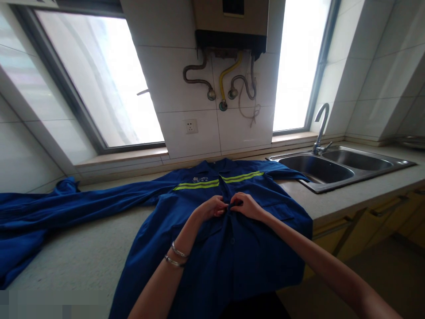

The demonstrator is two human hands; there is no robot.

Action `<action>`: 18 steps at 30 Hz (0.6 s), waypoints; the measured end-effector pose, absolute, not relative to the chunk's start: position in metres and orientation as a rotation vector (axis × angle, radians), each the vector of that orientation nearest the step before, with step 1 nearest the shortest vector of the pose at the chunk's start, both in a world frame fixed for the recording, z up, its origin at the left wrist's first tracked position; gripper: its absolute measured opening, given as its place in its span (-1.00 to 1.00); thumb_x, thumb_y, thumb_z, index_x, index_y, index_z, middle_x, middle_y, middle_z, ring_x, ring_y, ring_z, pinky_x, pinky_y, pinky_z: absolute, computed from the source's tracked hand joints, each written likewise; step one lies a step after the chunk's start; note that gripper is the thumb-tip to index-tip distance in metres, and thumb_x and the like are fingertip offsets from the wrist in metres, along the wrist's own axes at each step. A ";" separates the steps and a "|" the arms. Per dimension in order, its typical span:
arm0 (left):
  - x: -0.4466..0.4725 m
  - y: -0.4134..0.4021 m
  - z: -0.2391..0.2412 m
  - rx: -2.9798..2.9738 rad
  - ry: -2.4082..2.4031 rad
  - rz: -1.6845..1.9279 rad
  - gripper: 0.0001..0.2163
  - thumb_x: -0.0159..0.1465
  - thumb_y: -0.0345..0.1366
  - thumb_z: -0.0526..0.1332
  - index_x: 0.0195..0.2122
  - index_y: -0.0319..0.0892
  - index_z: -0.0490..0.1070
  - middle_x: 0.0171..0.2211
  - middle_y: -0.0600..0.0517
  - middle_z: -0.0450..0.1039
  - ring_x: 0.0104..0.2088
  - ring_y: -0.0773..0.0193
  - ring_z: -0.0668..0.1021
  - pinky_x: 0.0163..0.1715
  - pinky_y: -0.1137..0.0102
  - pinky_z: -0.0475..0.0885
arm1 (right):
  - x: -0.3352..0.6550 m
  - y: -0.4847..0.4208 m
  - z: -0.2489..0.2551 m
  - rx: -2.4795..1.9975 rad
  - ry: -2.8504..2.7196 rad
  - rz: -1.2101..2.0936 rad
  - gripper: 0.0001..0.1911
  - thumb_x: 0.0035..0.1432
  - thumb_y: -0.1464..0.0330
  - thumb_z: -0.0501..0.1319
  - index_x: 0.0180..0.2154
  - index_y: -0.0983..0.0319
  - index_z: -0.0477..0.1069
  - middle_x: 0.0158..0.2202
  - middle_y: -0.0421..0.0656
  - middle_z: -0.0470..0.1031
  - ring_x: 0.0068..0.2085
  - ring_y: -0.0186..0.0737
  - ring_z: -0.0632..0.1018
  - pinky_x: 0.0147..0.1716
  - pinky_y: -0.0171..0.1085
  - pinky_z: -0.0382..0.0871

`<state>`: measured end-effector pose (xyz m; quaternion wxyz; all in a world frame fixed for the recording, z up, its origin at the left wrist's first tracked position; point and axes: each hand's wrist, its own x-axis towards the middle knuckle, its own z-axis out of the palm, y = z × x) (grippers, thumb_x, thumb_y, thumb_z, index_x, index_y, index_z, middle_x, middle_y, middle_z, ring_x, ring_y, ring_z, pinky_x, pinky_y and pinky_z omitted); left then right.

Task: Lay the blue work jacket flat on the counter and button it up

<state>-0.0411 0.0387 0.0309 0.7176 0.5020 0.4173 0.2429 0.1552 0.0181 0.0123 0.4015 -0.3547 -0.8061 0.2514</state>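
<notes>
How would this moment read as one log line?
left hand: pinching jacket placket | right hand: same | jacket: flat on counter

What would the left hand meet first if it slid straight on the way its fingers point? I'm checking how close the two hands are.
Most likely the right hand: the left hand points rightward across the blue work jacket with yellow-green stripe, and their fingertips nearly meet at the front placket.

White tiled walls (166,66) enclose a kitchen corner. Two windows, a large one (99,79) at far left and a narrow one (299,62) at far right, let in bright daylight. Between them hangs a water heater (230,24) with pipes (221,84) above a wall socket (191,126). A speckled countertop (83,248) runs along the wall; at right sits a steel double sink (335,166) with a faucet (321,126), above yellow cabinets (365,221).
</notes>
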 end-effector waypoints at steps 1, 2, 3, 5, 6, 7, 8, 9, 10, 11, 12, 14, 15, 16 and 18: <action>-0.041 0.039 0.031 1.143 0.946 0.533 -0.62 -0.09 -0.37 0.36 -0.37 -0.19 0.13 -0.67 0.21 0.21 -0.74 0.49 0.27 -0.74 0.60 -0.04 | 0.155 0.018 0.011 -0.901 -2.048 0.634 -0.80 -0.05 0.31 0.33 -0.33 0.25 0.45 -0.37 -0.20 0.37 -0.37 -0.34 0.40 -0.34 -0.37 0.27; -0.041 0.039 0.032 1.184 0.966 0.529 -0.63 -0.10 -0.35 0.35 -0.36 -0.19 0.15 -0.67 0.20 0.22 -0.74 0.48 0.27 -0.74 0.59 -0.02 | 0.155 0.018 0.011 -0.905 -2.059 0.630 -0.79 -0.06 0.32 0.34 -0.33 0.25 0.44 -0.38 -0.21 0.36 -0.38 -0.35 0.39 -0.35 -0.37 0.26; -0.041 0.038 0.032 1.230 0.979 0.526 -0.64 -0.09 -0.34 0.35 -0.34 -0.20 0.17 -0.67 0.20 0.22 -0.74 0.47 0.27 -0.74 0.59 -0.01 | 0.155 0.018 0.011 -0.908 -2.070 0.624 -0.79 -0.07 0.33 0.34 -0.33 0.25 0.43 -0.38 -0.22 0.36 -0.38 -0.36 0.39 -0.36 -0.38 0.26; -0.040 0.037 0.032 1.321 1.000 0.524 -0.67 -0.06 -0.33 0.32 -0.32 -0.21 0.20 -0.70 0.22 0.18 -0.75 0.46 0.26 -0.74 0.57 0.02 | 0.155 0.018 0.011 -0.912 -2.094 0.615 -0.79 -0.07 0.33 0.34 -0.35 0.25 0.41 -0.38 -0.23 0.34 -0.39 -0.37 0.37 -0.38 -0.39 0.24; -0.039 0.036 0.032 1.358 1.016 0.525 -0.69 -0.05 -0.34 0.30 -0.32 -0.22 0.21 -0.71 0.22 0.17 -0.75 0.45 0.26 -0.74 0.57 0.04 | 0.155 0.018 0.011 -0.912 -2.105 0.615 -0.80 -0.07 0.33 0.34 -0.37 0.25 0.41 -0.38 -0.22 0.34 -0.40 -0.37 0.36 -0.38 -0.40 0.24; -0.039 0.036 0.032 1.388 1.039 0.529 -0.71 -0.04 -0.34 0.28 -0.32 -0.22 0.22 -0.71 0.21 0.17 -0.75 0.43 0.27 -0.74 0.56 0.05 | 0.155 0.018 0.011 -0.909 -2.114 0.619 -0.80 -0.07 0.32 0.34 -0.39 0.26 0.40 -0.38 -0.22 0.33 -0.40 -0.38 0.36 -0.39 -0.40 0.24; -0.038 0.035 0.032 1.414 1.070 0.530 -0.73 -0.03 -0.34 0.27 -0.32 -0.23 0.23 -0.71 0.20 0.19 -0.74 0.42 0.28 -0.74 0.55 0.06 | 0.155 0.019 0.011 -0.902 -2.120 0.627 -0.81 -0.07 0.32 0.34 -0.40 0.26 0.39 -0.37 -0.22 0.33 -0.40 -0.38 0.36 -0.39 -0.40 0.24; -0.037 0.034 0.032 1.444 1.112 0.522 -0.75 -0.01 -0.32 0.25 -0.32 -0.23 0.25 -0.70 0.17 0.22 -0.74 0.42 0.28 -0.74 0.55 0.06 | 0.155 0.019 0.011 -0.895 -2.124 0.638 -0.81 -0.06 0.31 0.33 -0.41 0.27 0.39 -0.37 -0.22 0.32 -0.41 -0.39 0.35 -0.39 -0.41 0.23; -0.037 0.032 0.034 1.488 1.170 0.508 -0.78 0.00 -0.30 0.24 -0.35 -0.24 0.26 -0.69 0.15 0.25 -0.74 0.41 0.29 -0.74 0.54 0.06 | 0.155 0.020 0.010 -0.890 -2.125 0.650 -0.81 -0.05 0.31 0.32 -0.42 0.27 0.39 -0.37 -0.22 0.32 -0.41 -0.40 0.35 -0.40 -0.41 0.23; -0.037 0.030 0.037 1.554 1.235 0.503 -0.81 0.01 -0.27 0.24 -0.41 -0.24 0.28 -0.69 0.13 0.26 -0.74 0.42 0.28 -0.73 0.54 0.06 | 0.155 0.021 0.009 -0.892 -2.125 0.659 -0.81 -0.05 0.31 0.32 -0.41 0.27 0.38 -0.36 -0.22 0.32 -0.41 -0.40 0.35 -0.40 -0.41 0.23; -0.037 0.027 0.040 1.640 1.299 0.521 -0.81 0.02 -0.24 0.24 -0.48 -0.25 0.29 -0.70 0.12 0.25 -0.73 0.44 0.27 -0.73 0.54 0.04 | 0.155 0.021 0.008 -0.902 -2.122 0.663 -0.81 -0.05 0.32 0.32 -0.41 0.27 0.38 -0.37 -0.22 0.32 -0.42 -0.41 0.35 -0.40 -0.42 0.23; -0.039 0.017 0.052 1.828 1.367 0.605 -0.75 0.01 -0.19 0.26 -0.61 -0.26 0.28 -0.73 0.13 0.21 -0.72 0.47 0.25 -0.71 0.56 0.03 | 0.155 0.021 0.006 -0.940 -2.113 0.659 -0.82 -0.06 0.34 0.32 -0.39 0.27 0.39 -0.38 -0.23 0.32 -0.43 -0.42 0.35 -0.41 -0.42 0.23; -0.039 0.010 0.059 1.901 1.337 0.615 -0.73 0.00 -0.18 0.26 -0.63 -0.28 0.30 -0.73 0.12 0.21 -0.70 0.48 0.26 -0.70 0.56 0.04 | 0.155 0.021 0.006 -0.962 -2.104 0.649 -0.82 -0.07 0.36 0.32 -0.39 0.27 0.39 -0.39 -0.24 0.32 -0.43 -0.42 0.35 -0.41 -0.42 0.24; -0.039 0.002 0.066 1.946 1.268 0.563 -0.73 0.00 -0.16 0.26 -0.61 -0.29 0.35 -0.70 0.11 0.25 -0.68 0.48 0.28 -0.68 0.57 0.07 | 0.155 0.020 0.005 -0.981 -2.094 0.639 -0.82 -0.08 0.38 0.32 -0.38 0.27 0.39 -0.39 -0.24 0.32 -0.43 -0.42 0.35 -0.41 -0.42 0.24; -0.037 -0.013 0.079 1.952 1.112 0.269 -0.72 0.00 -0.12 0.26 -0.50 -0.30 0.45 -0.61 0.07 0.37 -0.64 0.45 0.34 -0.67 0.56 0.12 | 0.154 0.017 0.006 -1.006 -2.071 0.626 -0.83 -0.09 0.39 0.31 -0.37 0.27 0.39 -0.39 -0.24 0.32 -0.43 -0.42 0.35 -0.40 -0.42 0.25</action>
